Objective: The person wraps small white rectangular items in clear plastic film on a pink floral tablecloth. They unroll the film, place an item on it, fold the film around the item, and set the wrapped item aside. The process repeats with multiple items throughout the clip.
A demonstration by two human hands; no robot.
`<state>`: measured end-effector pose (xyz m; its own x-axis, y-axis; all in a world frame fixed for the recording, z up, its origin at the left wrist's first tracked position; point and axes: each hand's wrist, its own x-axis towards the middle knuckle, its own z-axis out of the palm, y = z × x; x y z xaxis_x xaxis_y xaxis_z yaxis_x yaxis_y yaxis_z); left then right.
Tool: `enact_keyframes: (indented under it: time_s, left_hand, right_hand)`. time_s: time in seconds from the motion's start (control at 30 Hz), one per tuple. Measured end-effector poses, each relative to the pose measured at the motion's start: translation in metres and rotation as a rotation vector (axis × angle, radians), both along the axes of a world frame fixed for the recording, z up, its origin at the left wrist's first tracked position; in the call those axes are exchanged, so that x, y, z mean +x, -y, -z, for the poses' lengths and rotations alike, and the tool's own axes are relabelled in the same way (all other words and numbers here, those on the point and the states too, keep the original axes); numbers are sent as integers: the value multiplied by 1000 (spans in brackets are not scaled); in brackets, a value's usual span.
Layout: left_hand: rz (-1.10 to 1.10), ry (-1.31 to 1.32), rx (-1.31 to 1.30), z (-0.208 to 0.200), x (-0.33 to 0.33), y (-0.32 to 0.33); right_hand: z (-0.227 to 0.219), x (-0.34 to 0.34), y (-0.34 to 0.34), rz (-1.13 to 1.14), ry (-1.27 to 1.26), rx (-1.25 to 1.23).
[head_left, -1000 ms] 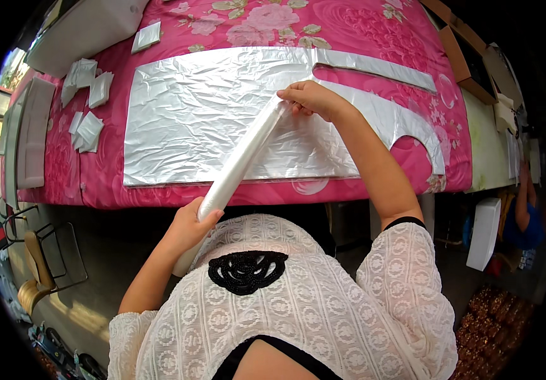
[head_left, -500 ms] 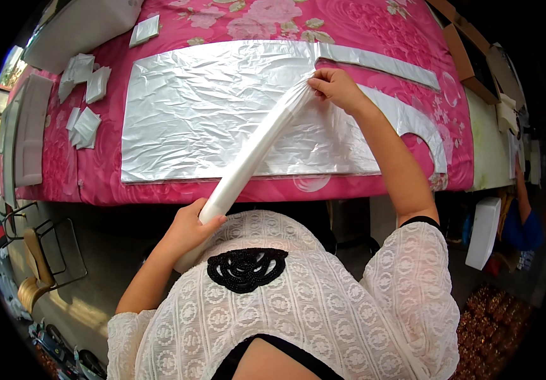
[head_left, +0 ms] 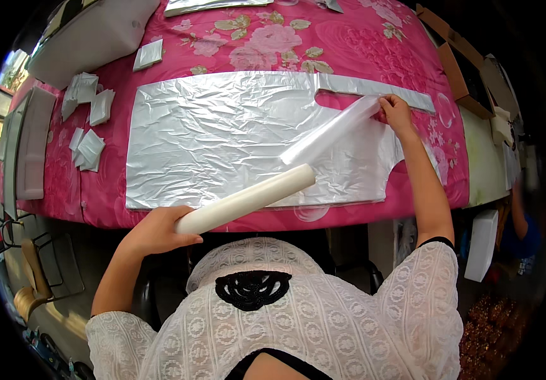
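Observation:
My left hand [head_left: 162,231] is wrapped round one end of a smooth white tube [head_left: 247,199], whose free end points up and to the right. My right hand [head_left: 398,114] pinches the top of a flattened, translucent plastic sleeve [head_left: 333,131], which hangs apart from the tube's end. Under both lies a large, wrinkled, silvery-white plastic sheet [head_left: 203,133], flat on the table. Its right side has cut-outs that leave strap-like strips, like a vest-style plastic bag.
A pink flowered cloth [head_left: 349,54] covers the table. Several small folded white packets [head_left: 89,149] lie at the left, beside white foam boxes [head_left: 95,41]. A cardboard box [head_left: 463,69] stands at the right edge. A chair [head_left: 35,272] is at the lower left.
My right hand has moved right with the plastic sleeve, which has come off the tube. My left hand has moved left and slightly down, and the tube is tilted flatter.

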<state>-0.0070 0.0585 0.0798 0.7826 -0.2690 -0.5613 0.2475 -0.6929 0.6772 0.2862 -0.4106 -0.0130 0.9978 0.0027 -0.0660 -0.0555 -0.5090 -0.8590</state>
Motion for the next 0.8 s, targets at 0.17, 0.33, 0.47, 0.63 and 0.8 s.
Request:
enact_keyframes:
  time_s: [0.17,0.33,0.47,0.63,0.8]
  left_hand:
    - [325,544,284,9,75,32]
    - [354,1052,235,56,114,56]
    - [652,1004,64,68,94,75]
    - [713,882,190,90,71,77]
    - [639,880,243,94,55,89]
  right_hand:
    - [-2,4,-89,-218,51,41]
    - [-20,-3,-155,-392,-12,24]
    - [-12,5,-162,-428,-20,18]
    - [-9,16,-165,-433,51,-50]
    - [-29,-17,-186,-281,313,-200]
